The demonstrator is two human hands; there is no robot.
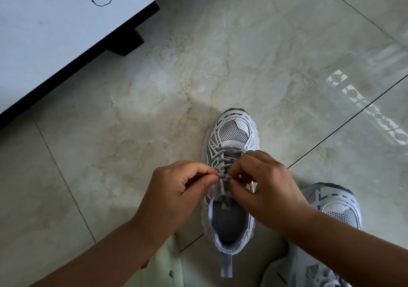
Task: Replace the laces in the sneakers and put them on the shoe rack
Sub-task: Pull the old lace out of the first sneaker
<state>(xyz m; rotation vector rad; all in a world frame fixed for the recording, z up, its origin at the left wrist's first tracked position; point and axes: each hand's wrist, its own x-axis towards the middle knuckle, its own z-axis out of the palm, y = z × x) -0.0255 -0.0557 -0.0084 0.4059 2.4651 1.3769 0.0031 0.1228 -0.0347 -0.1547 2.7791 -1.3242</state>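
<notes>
A: Glossy cream marble floor tiles (136,114) are carrying everything, so what are the fingers doing down there?

B: Left fingers (206,177) are pinching one strand of the grey woven lace (223,174), and right fingers (235,176) are pinching the other, right at the knot, which is lying between the two sets of fingertips.

A: Why are they holding it so close?

B: Probably for tension while the knot is being drawn tight. The left hand (174,189) and right hand (265,187) are hovering over the top eyelets of the white and grey mesh sneaker (231,134), which is standing upright on the floor, toe pointing away.

A: And its partner?

B: A matching second sneaker (337,207) is waiting just beside the right wrist. No shoe rack is showing.
</notes>
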